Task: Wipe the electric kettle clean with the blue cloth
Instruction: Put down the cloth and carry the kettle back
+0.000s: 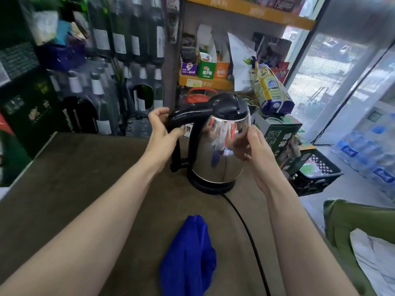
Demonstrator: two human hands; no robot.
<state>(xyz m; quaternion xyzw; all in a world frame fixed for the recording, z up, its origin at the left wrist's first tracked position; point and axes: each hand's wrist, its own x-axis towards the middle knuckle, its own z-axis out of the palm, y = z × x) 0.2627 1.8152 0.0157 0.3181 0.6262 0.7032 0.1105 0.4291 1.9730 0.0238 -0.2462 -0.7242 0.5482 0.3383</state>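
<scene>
A shiny steel electric kettle [222,150] with a black lid and handle stands on its black base at the far side of the brown table [85,189]. My left hand [162,129] is wrapped around the black handle. On the kettle's right side, my right hand [250,144] rests against the steel body, fingers curled on it. The blue cloth [188,257] lies crumpled on the table near me, between my forearms, touching neither hand.
A black power cord [245,229] runs from the kettle base toward me, just right of the cloth. Shelves of bottles and snack boxes stand behind the table. A black crate [316,176] and a green chair with white fabric [363,242] sit to the right.
</scene>
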